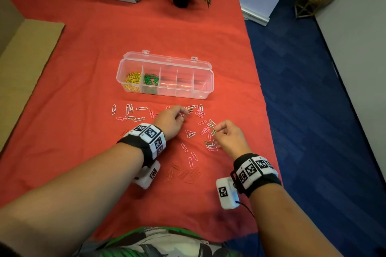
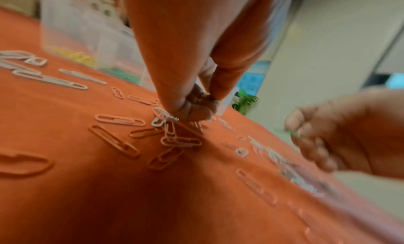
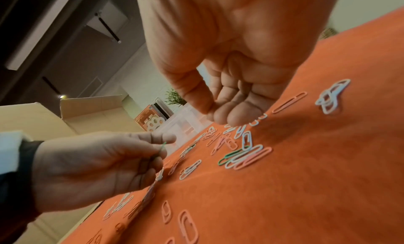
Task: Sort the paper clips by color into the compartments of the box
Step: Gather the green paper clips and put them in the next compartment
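From the head cam, the green round was clearly the step in hand: the clear box point(image 1: 204, 81) sat on the red tablecloth point(image 1: 83, 69) with yellow clips point(image 1: 132, 81) in its leftmost compartment, green clips point(image 1: 150, 80) in the next one, and the other three bare. Pink, white and red clips lay scattered in front of the box. The left hand point(image 1: 170, 120) was reaching forward palm down, fingers curled onto a green clip near the far end of the scatter. The right hand point(image 1: 228, 135) hovered nearer, fingertips pinching a green paper clip point(image 1: 213, 131).

Left wrist cam was blurry, but the left hand's fingertips point(image 2: 196, 107) were bunched tight right at the cloth, a sliver of green peeking out between them.

Right wrist cam showed the right hand point(image 3: 229, 99) with thumb pressed to the curled fingers; what they held was hidden there. One stray green clip point(image 3: 231, 155) lay beside white and pink ones.

My guess is that the next move called for carrying both over and dropping them into the second compartment, without snagging neighbours.
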`<state>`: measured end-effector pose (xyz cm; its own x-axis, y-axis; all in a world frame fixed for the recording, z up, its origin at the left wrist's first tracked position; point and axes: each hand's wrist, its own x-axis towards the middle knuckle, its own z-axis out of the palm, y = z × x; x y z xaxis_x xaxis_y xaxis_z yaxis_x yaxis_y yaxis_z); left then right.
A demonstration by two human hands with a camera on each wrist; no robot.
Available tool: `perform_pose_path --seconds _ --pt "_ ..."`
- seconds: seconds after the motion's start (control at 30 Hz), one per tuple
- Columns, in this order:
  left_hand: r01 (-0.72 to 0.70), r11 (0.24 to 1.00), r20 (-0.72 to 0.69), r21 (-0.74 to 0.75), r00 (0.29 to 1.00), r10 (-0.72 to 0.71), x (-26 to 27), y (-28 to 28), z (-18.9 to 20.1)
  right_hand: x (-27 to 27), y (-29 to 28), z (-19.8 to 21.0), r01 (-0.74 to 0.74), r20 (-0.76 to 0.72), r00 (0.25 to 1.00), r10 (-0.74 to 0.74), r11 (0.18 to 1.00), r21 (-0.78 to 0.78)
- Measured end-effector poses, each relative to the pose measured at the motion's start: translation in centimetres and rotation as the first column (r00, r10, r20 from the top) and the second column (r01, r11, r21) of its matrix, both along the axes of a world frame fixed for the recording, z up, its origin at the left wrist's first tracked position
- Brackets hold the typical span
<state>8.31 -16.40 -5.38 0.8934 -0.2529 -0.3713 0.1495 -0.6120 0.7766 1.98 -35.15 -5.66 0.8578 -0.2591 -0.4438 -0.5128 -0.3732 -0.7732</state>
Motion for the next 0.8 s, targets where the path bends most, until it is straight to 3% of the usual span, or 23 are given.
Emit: perform_pose_path --seconds 0.07,0.13,0.23,0.3,0.37,0.4,0.43,0.47,0.5,0.53,0.6,0.63,0.73,0.8 --pt "-0.182 0.969 -0.219 -0.165 0.965 0.144 0.3 -0.2 0.6 -0.3 0.2 0.0 0.025 -0.018 1.000 -0.024 0.998 0.053" --pt "-0.357 0.891 -0.387 -0.280 0.891 0.236 0.7 -0.7 1.6 -0.3 0.3 0.3 0.099 -0.066 0.994 -0.093 0.989 0.109" --pt "-0.469 0.823 -0.496 -0.319 0.823 0.277 1.3 -1.3 2.8 -0.2 0.6 1.4 0.230 -0.138 0.971 -0.198 0.930 0.286" --pt "-0.415 0.867 -0.450 -0.276 0.853 0.265 1.8 -1.8 3.0 -0.6 0.7 2.1 0.281 -0.147 0.960 -0.239 0.820 0.498" --pt "-0.174 0.981 -0.221 -0.088 0.963 0.151 2.0 -2.0 2.4 -0.9 0.7 2.6 0.322 -0.152 0.944 -0.293 0.714 0.622" --pt "-0.031 0.998 -0.090 0.058 0.995 0.037 2.0 -1.9 2.0 -0.9 0.6 2.6 0.336 -0.157 0.938 -0.309 0.697 0.633" --pt "0.071 0.977 0.012 0.202 0.997 -0.075 1.9 -1.9 1.6 -0.7 0.6 2.5 0.336 -0.152 0.939 -0.309 0.731 0.594" --pt "0.127 0.944 0.086 0.306 0.983 -0.160 1.8 -1.8 1.2 -0.4 0.5 2.3 0.297 -0.130 0.955 -0.268 0.825 0.481" --pt "0.149 0.922 0.142 0.357 0.967 -0.212 1.6 -1.6 0.8 -0.2 0.4 1.9 0.194 -0.111 0.979 -0.168 0.937 0.290" --pt "0.151 0.917 0.181 0.370 0.956 -0.231 1.5 -1.3 0.5 -0.1 0.3 1.7 0.031 -0.114 0.993 -0.025 0.998 0.053" --pt "0.144 0.918 0.205 0.370 0.951 -0.231 1.2 -0.4 0.2 -0.4 0.6 0.8 -0.274 -0.166 0.959 0.231 0.905 -0.324" --pt "0.139 0.914 0.202 0.381 0.952 -0.229 1.0 0.1 0.1 -0.9 1.0 0.5 -0.346 -0.183 0.938 0.295 0.840 -0.418" --pt "0.115 0.913 0.181 0.392 0.963 -0.199 0.1 1.3 0.1 -2.0 2.2 -0.4 -0.407 -0.151 0.907 0.393 0.728 -0.551" --pt "0.070 0.933 0.158 0.353 0.979 -0.133 -0.3 2.0 0.4 -2.0 3.1 -0.5 -0.373 -0.099 0.912 0.398 0.704 -0.604"
